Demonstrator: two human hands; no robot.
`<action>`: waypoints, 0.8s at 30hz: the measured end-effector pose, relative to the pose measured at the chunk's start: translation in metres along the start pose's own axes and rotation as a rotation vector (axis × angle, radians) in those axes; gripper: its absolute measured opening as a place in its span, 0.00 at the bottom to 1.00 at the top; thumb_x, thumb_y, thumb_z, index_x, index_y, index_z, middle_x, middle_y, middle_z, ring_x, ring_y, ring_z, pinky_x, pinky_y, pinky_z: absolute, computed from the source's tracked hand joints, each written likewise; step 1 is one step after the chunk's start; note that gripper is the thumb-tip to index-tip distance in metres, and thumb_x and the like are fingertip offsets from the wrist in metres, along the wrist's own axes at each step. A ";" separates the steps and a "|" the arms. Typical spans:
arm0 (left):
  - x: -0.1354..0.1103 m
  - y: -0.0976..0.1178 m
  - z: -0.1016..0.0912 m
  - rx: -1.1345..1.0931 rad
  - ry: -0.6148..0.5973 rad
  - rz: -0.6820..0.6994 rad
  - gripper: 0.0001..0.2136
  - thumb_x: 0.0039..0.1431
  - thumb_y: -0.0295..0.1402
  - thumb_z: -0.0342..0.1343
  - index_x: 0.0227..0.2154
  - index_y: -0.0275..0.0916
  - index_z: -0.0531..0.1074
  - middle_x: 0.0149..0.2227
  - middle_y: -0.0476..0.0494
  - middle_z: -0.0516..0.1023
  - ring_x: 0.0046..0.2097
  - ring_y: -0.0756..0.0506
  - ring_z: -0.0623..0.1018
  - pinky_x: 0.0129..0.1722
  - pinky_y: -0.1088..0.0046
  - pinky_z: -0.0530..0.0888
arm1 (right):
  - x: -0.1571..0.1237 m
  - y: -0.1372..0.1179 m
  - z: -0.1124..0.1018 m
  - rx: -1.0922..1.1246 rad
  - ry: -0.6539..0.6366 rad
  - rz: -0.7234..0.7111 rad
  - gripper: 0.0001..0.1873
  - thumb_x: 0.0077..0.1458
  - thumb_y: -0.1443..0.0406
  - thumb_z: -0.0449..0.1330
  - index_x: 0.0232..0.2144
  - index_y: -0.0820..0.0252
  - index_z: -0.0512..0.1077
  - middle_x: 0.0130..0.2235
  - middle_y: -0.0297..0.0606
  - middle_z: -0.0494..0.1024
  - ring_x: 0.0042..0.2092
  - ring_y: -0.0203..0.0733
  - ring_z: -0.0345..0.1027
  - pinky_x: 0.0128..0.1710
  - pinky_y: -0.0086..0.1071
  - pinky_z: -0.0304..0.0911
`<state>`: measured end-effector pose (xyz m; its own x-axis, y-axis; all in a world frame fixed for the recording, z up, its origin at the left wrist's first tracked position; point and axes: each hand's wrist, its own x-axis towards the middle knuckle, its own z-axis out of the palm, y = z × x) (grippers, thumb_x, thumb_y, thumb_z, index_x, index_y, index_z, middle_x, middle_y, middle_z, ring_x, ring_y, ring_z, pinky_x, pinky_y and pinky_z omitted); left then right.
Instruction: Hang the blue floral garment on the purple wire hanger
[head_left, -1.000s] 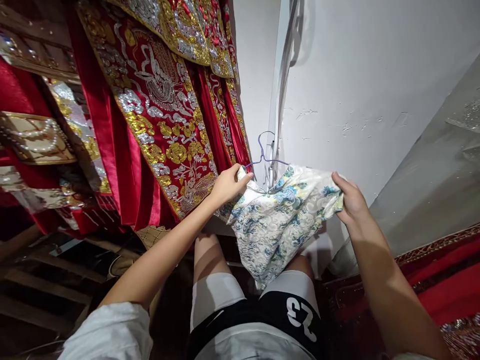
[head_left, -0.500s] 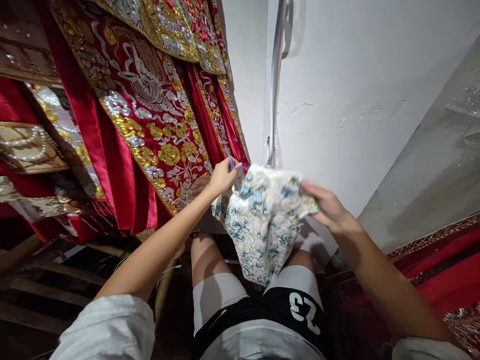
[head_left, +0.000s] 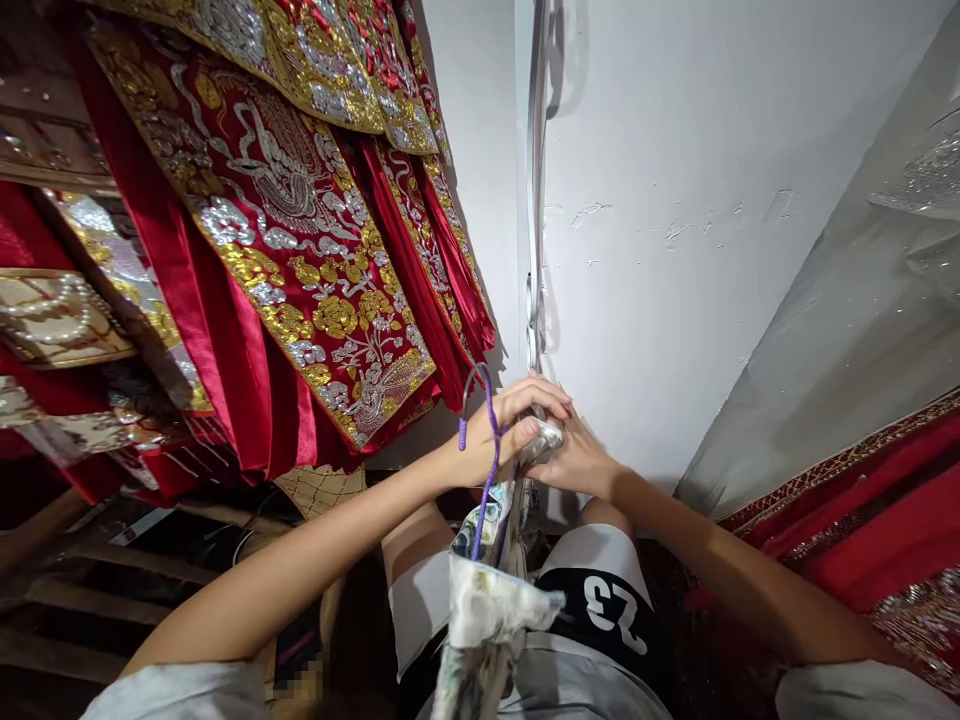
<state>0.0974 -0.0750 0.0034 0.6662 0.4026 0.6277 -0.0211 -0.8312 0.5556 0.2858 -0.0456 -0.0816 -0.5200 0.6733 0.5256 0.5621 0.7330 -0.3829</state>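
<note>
A purple clothes hanger with a curved hook stands in front of my left wrist, its lower end running into a white garment with a blue and green pattern. The garment hangs before my lap, one end pointing toward me. My left hand is closed on the garment's bunched far end, its fingers reaching over toward my other hand. On the other side, my right hand pinches the same bunched cloth. Both hands meet there, and the fingertips partly hide one another.
Red gowns with gold and silver embroidery hang at the left. A white wall with a vertical metal strip stands ahead. Wooden slats lie low at left; red fabric under clear plastic is at right.
The garment has turned from facing me broadside to nearly edge-on. My right hand has moved left to meet my left hand, which has shifted right and down. The hanger's hook now shows clearly.
</note>
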 end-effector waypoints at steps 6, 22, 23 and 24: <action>0.018 0.007 0.018 0.124 -0.116 0.063 0.24 0.73 0.50 0.37 0.53 0.44 0.73 0.59 0.34 0.74 0.65 0.35 0.69 0.69 0.50 0.59 | -0.010 0.029 0.002 -0.055 0.079 -0.009 0.39 0.48 0.50 0.68 0.63 0.42 0.66 0.61 0.42 0.70 0.66 0.67 0.56 0.67 0.60 0.52; -0.025 -0.030 -0.084 0.085 0.549 -0.537 0.28 0.58 0.52 0.61 0.55 0.38 0.73 0.54 0.37 0.81 0.54 0.35 0.79 0.53 0.60 0.77 | -0.014 0.058 -0.110 -0.450 0.492 0.235 0.42 0.47 0.54 0.66 0.64 0.54 0.67 0.50 0.47 0.71 0.53 0.62 0.65 0.55 0.51 0.63; -0.028 -0.036 -0.082 0.099 0.598 -0.513 0.29 0.57 0.50 0.62 0.56 0.38 0.71 0.56 0.36 0.79 0.56 0.35 0.78 0.55 0.59 0.76 | -0.009 0.052 -0.110 -0.447 0.479 0.245 0.42 0.47 0.54 0.66 0.64 0.53 0.67 0.50 0.46 0.71 0.53 0.62 0.65 0.55 0.51 0.63; -0.032 -0.043 -0.079 0.099 0.651 -0.499 0.29 0.58 0.49 0.62 0.58 0.39 0.70 0.57 0.36 0.78 0.58 0.35 0.77 0.57 0.59 0.75 | -0.004 0.046 -0.110 -0.445 0.464 0.249 0.42 0.47 0.54 0.66 0.65 0.52 0.67 0.50 0.46 0.71 0.53 0.62 0.65 0.55 0.51 0.63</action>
<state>0.0180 -0.0218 0.0025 0.0140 0.8498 0.5269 0.2486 -0.5133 0.8214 0.3843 -0.0255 -0.0177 -0.0676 0.6329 0.7712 0.8913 0.3856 -0.2384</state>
